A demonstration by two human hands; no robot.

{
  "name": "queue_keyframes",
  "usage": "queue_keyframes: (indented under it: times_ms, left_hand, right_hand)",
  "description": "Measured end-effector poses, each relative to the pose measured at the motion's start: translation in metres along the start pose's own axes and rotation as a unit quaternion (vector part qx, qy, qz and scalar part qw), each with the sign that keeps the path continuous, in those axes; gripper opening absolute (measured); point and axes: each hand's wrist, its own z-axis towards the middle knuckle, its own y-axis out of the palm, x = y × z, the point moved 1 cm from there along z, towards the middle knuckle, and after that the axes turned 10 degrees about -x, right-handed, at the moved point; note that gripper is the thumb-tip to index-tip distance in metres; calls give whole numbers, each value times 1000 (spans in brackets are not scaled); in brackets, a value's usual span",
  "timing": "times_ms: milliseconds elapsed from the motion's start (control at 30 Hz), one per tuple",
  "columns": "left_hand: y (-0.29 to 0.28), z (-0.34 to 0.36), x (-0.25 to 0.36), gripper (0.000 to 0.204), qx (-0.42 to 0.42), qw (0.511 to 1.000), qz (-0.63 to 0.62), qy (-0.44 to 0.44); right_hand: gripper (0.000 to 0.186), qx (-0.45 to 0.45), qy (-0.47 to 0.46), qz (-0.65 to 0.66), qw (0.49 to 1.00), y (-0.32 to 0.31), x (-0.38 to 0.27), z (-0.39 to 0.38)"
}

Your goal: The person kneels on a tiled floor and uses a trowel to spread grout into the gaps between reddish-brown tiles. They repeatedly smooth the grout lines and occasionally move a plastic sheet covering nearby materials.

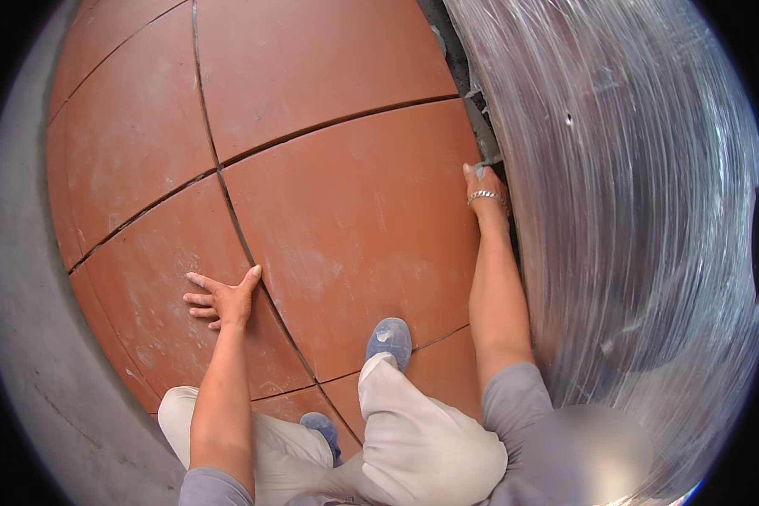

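Observation:
My left hand (226, 301) lies with fingers spread on a reddish-brown floor tile (143, 291). Its thumb reaches the dark joint beside a larger tile (354, 228) of the same colour. At that larger tile's right edge, my right hand (486, 184) is closed, with a chain bracelet round the wrist. A small greyish thing (479, 170) shows by its thumb; I cannot make out what it is. The hand's other fingers are mostly hidden in the narrow gap along the edge.
Something large wrapped in clear plastic film (616, 185) stands close along the right side. Rough grey mortar (481, 126) shows in the gap beside it. A grey concrete border (25, 278) curves along the left. My blue shoes (389, 341) are on the tiles.

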Motion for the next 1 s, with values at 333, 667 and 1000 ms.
queue_keyframes:
  times_ms: [333, 667, 1000]
  left_hand:
    - [-1, -1, -1, 148, -7, 1000, 2, 0]
    - [4, 7, -11, 153, 2, 999, 32, 31]
    - [6, 8, -14, 159, 33, 996, 58, 51]
  right_hand:
    - [45, -40, -30, -54, 997, 2, 7, 13]
    - [41, -43, 351, 76, 932, 75, 235, -142]
    - [52, 26, 453, 132, 881, 133, 420, -315]
